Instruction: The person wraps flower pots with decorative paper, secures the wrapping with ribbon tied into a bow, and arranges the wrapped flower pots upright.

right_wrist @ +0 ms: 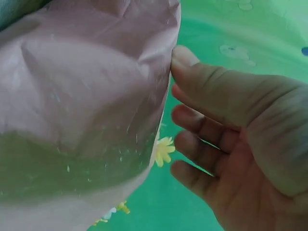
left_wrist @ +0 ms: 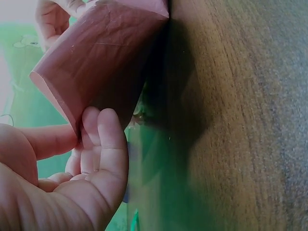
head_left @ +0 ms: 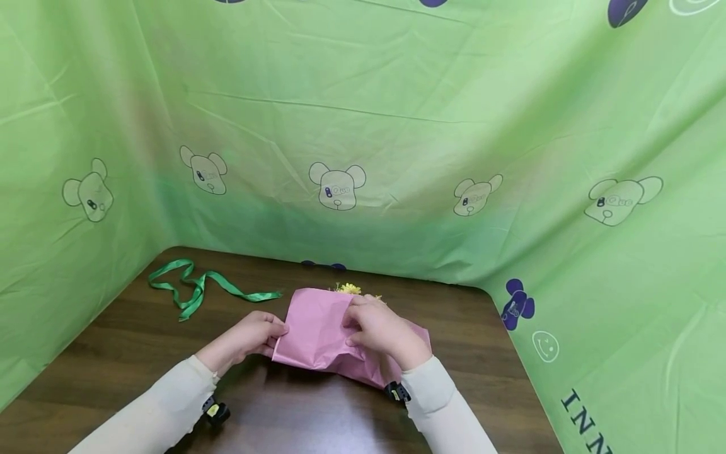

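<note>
A sheet of pink wrapping paper (head_left: 314,325), bent and creased, stands partly raised over the brown table. My left hand (head_left: 246,340) pinches its left edge between thumb and fingers, as the left wrist view shows close up. On the other side my right hand (head_left: 382,328) has its thumb tip touching a paper edge, with its other fingers loosely bent beside that edge in the right wrist view. Yellow flowers (head_left: 350,288) peek out behind the paper; their lower parts are hidden by it. One yellow bloom (right_wrist: 163,151) shows between the paper and my right fingertips.
A green ribbon (head_left: 198,293) lies in loose loops at the table's back left. Green printed cloth (head_left: 397,157) hangs around the back and sides of the wooden table (head_left: 465,340). Black camera mounts (head_left: 215,413) sit at both wrists.
</note>
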`<action>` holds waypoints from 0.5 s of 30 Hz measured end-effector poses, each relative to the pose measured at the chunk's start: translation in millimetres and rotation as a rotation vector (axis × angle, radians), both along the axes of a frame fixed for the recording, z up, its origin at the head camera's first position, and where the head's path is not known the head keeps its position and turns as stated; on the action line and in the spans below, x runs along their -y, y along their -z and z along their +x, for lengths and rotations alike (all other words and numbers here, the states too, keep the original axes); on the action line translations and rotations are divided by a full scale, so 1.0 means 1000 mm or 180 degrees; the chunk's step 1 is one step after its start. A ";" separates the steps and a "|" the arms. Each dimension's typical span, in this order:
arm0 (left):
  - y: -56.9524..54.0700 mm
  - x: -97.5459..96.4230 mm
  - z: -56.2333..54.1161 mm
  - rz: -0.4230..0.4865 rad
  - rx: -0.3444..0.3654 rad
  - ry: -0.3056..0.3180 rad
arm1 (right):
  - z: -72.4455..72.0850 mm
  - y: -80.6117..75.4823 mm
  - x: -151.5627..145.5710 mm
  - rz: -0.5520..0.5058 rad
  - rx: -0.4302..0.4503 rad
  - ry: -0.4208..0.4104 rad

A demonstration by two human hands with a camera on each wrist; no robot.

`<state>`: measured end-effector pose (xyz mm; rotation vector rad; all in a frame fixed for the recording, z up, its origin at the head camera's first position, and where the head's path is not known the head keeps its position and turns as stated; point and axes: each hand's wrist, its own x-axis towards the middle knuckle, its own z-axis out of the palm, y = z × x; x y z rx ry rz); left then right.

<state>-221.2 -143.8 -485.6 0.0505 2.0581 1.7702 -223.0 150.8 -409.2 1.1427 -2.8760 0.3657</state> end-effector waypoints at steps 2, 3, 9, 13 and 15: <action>-0.001 0.000 0.001 -0.0017 -0.0005 0.0017 | 0.003 -0.001 0.002 -0.0050 0.0103 -0.0001; -0.002 0.000 0.001 -0.0019 -0.0002 0.0020 | 0.004 -0.002 0.003 -0.0090 0.0162 0.0010; -0.002 -0.003 0.000 -0.0095 -0.0017 -0.0071 | 0.007 -0.005 0.008 -0.0190 0.0302 0.0240; 0.000 -0.007 0.001 -0.0151 -0.0032 -0.0215 | 0.010 -0.004 0.011 -0.0174 0.0214 0.0297; 0.000 -0.009 0.002 -0.0232 -0.0058 -0.0296 | 0.013 -0.003 0.012 -0.0175 0.0144 0.0307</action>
